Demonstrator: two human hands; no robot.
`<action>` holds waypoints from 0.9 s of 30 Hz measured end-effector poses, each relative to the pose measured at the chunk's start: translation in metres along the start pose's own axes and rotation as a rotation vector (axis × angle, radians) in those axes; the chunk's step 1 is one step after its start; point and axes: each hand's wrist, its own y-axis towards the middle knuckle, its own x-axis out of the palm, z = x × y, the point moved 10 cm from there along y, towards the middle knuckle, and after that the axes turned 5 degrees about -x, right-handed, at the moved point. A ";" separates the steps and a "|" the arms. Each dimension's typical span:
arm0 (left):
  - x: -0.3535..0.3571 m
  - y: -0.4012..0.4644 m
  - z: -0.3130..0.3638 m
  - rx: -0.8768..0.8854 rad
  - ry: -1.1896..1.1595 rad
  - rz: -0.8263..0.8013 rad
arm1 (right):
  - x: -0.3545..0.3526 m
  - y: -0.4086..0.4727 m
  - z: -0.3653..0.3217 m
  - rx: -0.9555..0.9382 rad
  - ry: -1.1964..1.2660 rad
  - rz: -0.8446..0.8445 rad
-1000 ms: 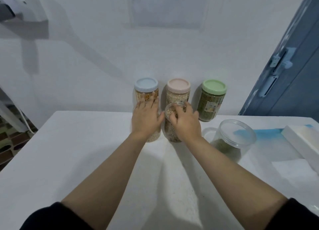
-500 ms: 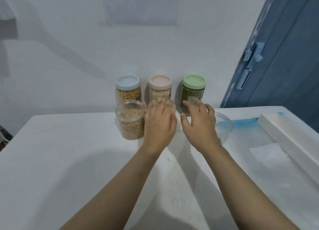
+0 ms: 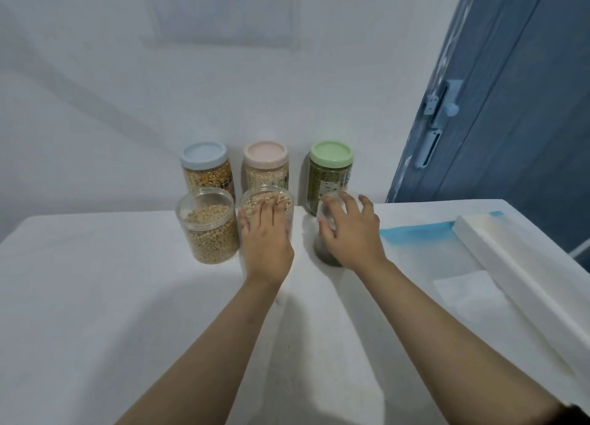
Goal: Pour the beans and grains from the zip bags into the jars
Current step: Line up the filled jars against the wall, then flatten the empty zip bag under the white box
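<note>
Three lidded jars stand at the wall: blue lid (image 3: 204, 155), pink lid (image 3: 265, 151), green lid (image 3: 331, 153). In front of them stand three open clear jars. The left open jar (image 3: 209, 233) holds yellow beans and nobody touches it. My left hand (image 3: 266, 246) presses its straight fingers against the front of the middle open jar (image 3: 281, 201), which is full of pale grain. My right hand (image 3: 351, 236) curls thumb and fingers round the third open jar (image 3: 324, 255), which has dark green beans at its bottom and is mostly hidden by the hand.
The white table (image 3: 95, 297) reaches the wall. A flat zip bag with a blue edge (image 3: 421, 242) and a white sheet (image 3: 469, 293) lie at the right, beside a long white foam block (image 3: 517, 271). A blue door (image 3: 510, 105) stands at the right.
My left hand went from the bean jar to the grain jar. My right hand left the grain jar, took the jar with green beans and brought it leftward, in front of the green-lidded jar.
</note>
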 end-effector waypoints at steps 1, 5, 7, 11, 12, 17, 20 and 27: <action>0.001 0.000 -0.001 -0.004 -0.001 0.004 | 0.001 0.005 -0.001 -0.014 0.009 -0.002; -0.001 0.001 -0.001 -0.010 -0.020 0.037 | 0.002 0.021 0.002 -0.046 0.027 0.015; -0.003 0.001 -0.001 -0.008 -0.023 0.052 | 0.002 0.024 0.003 -0.056 0.032 0.029; -0.005 0.000 0.000 -0.036 0.013 -0.003 | 0.003 0.024 0.002 -0.075 0.008 0.014; -0.007 0.000 0.002 -0.037 0.021 -0.013 | 0.001 0.021 0.001 -0.084 0.008 0.016; -0.030 -0.018 0.029 0.033 -0.130 0.053 | -0.032 -0.017 0.004 -0.093 0.154 0.242; -0.040 -0.046 0.055 0.107 -0.359 0.102 | -0.050 -0.058 0.019 -0.039 0.266 0.422; -0.040 -0.113 0.107 0.187 -0.720 0.039 | -0.060 -0.154 0.065 0.127 0.337 0.453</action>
